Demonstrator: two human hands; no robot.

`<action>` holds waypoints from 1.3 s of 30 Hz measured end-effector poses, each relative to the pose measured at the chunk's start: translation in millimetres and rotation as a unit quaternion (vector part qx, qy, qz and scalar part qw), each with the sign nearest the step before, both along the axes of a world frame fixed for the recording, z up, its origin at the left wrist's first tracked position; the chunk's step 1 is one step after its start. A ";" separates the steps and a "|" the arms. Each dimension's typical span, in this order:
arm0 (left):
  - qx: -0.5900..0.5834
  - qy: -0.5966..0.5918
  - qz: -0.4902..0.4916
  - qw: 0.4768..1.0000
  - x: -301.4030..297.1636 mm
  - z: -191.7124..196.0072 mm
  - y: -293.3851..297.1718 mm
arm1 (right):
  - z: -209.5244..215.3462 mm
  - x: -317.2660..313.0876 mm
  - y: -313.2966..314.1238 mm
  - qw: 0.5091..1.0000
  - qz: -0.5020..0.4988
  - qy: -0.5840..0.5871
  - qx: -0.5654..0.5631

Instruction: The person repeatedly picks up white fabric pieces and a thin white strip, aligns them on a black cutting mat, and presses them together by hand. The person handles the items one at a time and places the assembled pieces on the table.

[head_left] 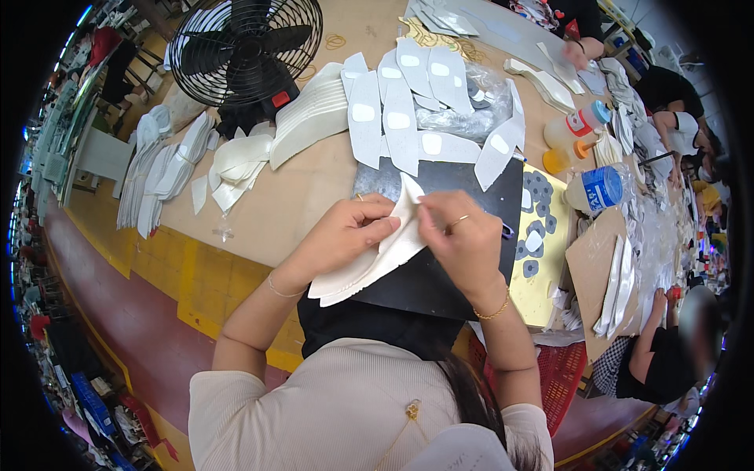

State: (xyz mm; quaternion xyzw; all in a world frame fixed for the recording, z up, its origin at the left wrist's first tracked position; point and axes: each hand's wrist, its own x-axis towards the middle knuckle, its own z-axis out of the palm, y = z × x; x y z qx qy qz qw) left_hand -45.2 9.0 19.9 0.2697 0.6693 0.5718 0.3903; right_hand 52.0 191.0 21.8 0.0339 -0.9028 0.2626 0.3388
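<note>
Between my two hands is a cream-white curved fabric piece (369, 271), with a second layer showing along its lower edge. My left hand (353, 229) grips its upper left side, thumb on top. At the upper right edge, my right hand (462, 229) pinches the piece between thumb and fingertips; what else those fingertips may hold is too small to make out. Under the piece lies a black mat (424, 284). Beyond it, several grey-white fabric pieces (364, 118) with white patches lie spread and overlapping.
A black fan (250, 49) stands at the far left, near stacked cream pieces (314, 118) and bundled strips (149, 169). To the right are a yellow sheet (542, 294) with dark round patches, bottles (577, 122), a blue-labelled jar (594, 189) and a red basket (559, 385). Other people sit along the right.
</note>
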 end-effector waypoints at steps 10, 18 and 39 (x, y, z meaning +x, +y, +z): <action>-0.014 -0.047 0.015 0.999 -1.0 -44.1 -11.0 | 9.3 -7.6 43.0 0.832 -0.031 -0.065 -0.550; -0.059 0.405 -0.005 0.912 28.2 -75.8 12.9 | -6.0 -120.5 -47.5 0.901 0.160 -0.343 -0.214; 0.034 0.185 -0.088 0.978 -25.9 -65.3 31.8 | -10.9 16.6 33.3 0.936 -0.057 -0.305 -0.165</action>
